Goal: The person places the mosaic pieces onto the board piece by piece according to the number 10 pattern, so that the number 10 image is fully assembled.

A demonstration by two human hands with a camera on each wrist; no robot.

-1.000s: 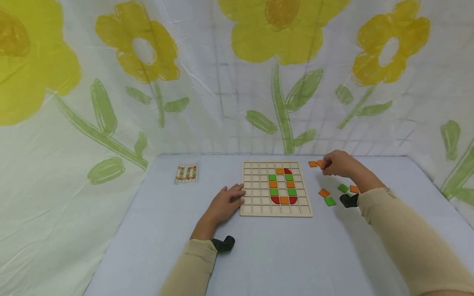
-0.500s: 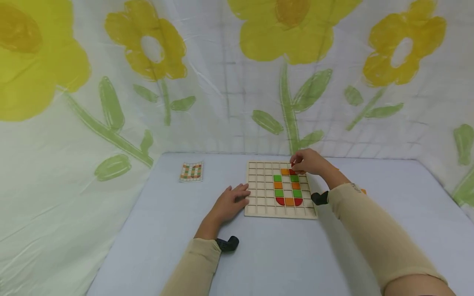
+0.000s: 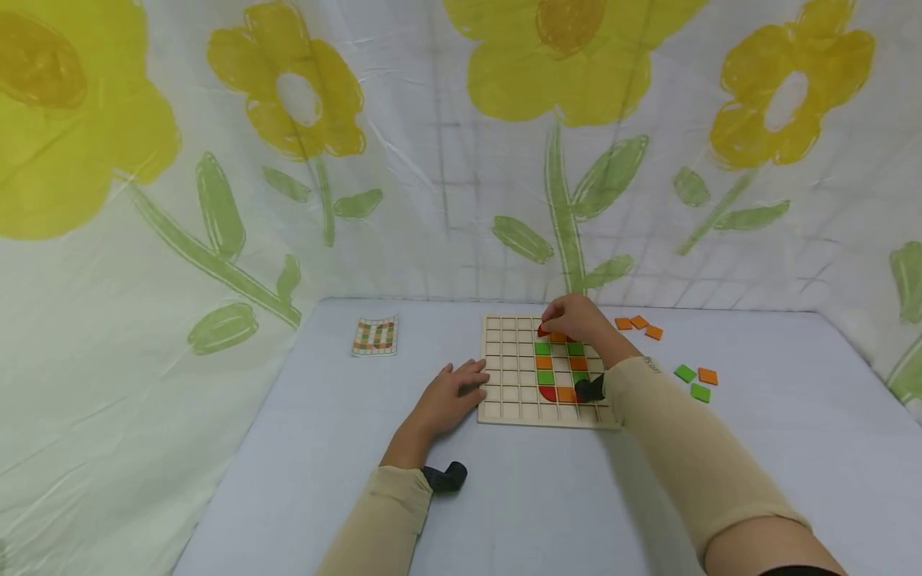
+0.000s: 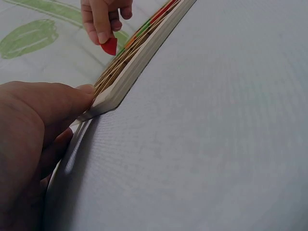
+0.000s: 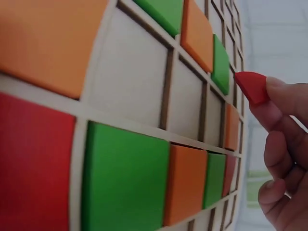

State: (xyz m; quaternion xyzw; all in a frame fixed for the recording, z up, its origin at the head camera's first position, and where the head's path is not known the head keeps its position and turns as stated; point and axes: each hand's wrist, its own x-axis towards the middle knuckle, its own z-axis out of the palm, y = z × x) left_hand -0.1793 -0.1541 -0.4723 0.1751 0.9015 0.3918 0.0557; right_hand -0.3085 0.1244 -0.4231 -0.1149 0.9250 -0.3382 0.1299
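Note:
A wooden grid board (image 3: 507,412) lies on the table with orange, green and red tiles set in a ring of its cells. My right hand (image 3: 576,317) pinches a red tile with one rounded side (image 5: 252,86) between thumb and finger, above the board's upper part. In the right wrist view that tile is held apart from the grid, near an empty corner cell beside an orange tile (image 5: 232,126). My left hand (image 3: 445,398) rests at the board's left edge with relaxed fingers. Its thumb (image 4: 67,102) touches the board's rim in the left wrist view.
A small printed pattern card (image 3: 375,335) lies left of the board. Loose orange tiles (image 3: 639,322) lie at the back right; green tiles (image 3: 699,393) and another orange tile (image 3: 708,376) are nearer. A flower-painted curtain (image 3: 403,160) stands behind the table.
My right hand has moved left from the loose tiles to over the board's upper part, bringing a red tile. My left hand has stayed at the board's edge. The head view has shifted slightly.

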